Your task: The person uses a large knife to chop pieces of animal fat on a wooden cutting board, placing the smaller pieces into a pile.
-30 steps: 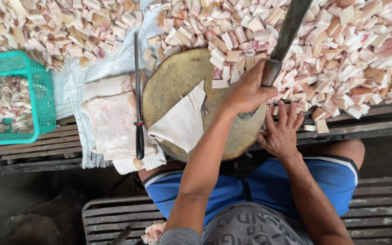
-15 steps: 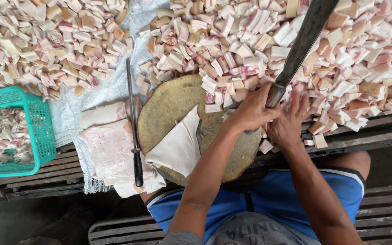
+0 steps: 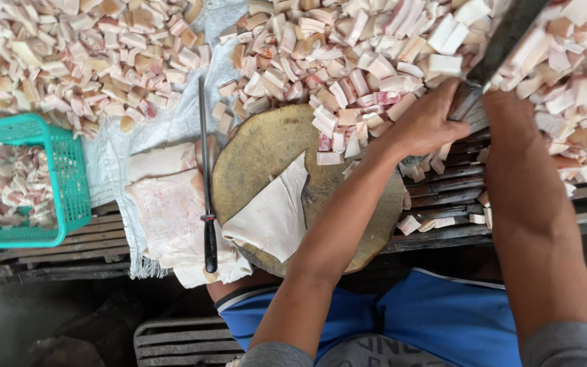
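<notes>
Your left hand (image 3: pixel 424 124) is closed around the handle end of a large cleaver (image 3: pixel 504 42), whose dark blade runs up and away toward the top right, over the heap of cut pork pieces (image 3: pixel 375 54). Your right hand sits hidden behind that blade and your own wrist, so you cannot tell from here whether it grips the handle or only rests by it; your right forearm (image 3: pixel 531 204) rises straight to the same spot.

Take the round wooden chopping block (image 3: pixel 259 149) as your landmark. On its near half lies a pale triangular slab of pork skin (image 3: pixel 273 211), flat, with one point toward the heap. Your left forearm crosses the block's right side and covers that edge. A few cut pieces spill onto the block's far rim, touching the slab's upper corner.

Just left of the block a long honing steel (image 3: pixel 205 183) with a black handle lies lengthwise, its handle toward you, resting on a stack of pale pork slabs (image 3: pixel 168 211). Those slabs sit on a white woven sack (image 3: pixel 113 160) spread beneath them. Farther left of the block stands a green plastic basket (image 3: pixel 69 183) holding more cut pieces. Beyond the block, left and right, the cut pieces cover the slatted wooden platform (image 3: pixel 443 204). A few loose pieces lie on the slats right of the block.
</notes>
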